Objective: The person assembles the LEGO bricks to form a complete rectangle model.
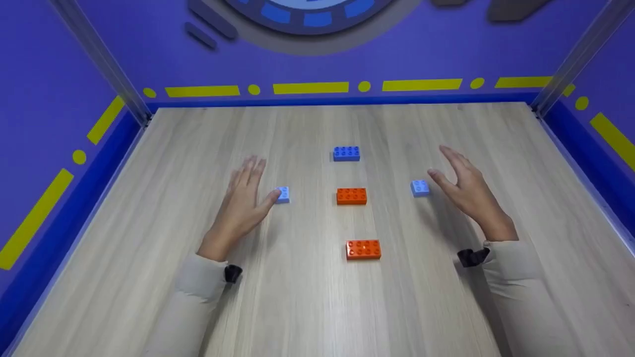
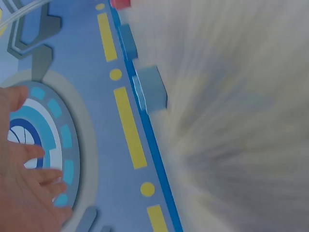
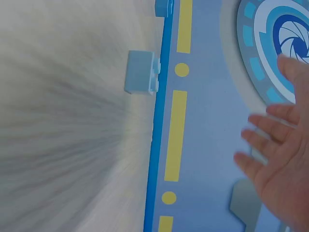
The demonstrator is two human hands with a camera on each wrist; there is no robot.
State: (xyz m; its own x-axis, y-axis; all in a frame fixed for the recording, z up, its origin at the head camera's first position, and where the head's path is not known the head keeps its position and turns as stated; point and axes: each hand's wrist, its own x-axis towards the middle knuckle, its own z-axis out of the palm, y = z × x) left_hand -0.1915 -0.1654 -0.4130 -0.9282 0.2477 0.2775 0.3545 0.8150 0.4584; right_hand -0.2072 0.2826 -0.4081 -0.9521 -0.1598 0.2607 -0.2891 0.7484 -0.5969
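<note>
My left hand (image 1: 241,208) hovers over the table with its fingers extended and nothing in them. In the head view its thumb overlaps a small light blue brick (image 1: 284,195); the left wrist view shows that brick (image 2: 152,89) apart from the hand (image 2: 29,193). On the other side my right hand (image 1: 469,191) is raised, thumb and fingers spread, just right of a second light blue brick (image 1: 419,188). The right wrist view has this brick (image 3: 140,72) well away from the fingers. Between the hands lie a darker blue brick (image 1: 346,153) and an orange-red brick (image 1: 351,196).
Nearer the front of the table (image 1: 307,307) lies another orange-red brick (image 1: 363,250), in rough line with the middle ones. A purple-blue panel with yellow dashes (image 1: 310,88) closes off the back, and similar panels stand at left (image 1: 34,124) and right (image 1: 617,99).
</note>
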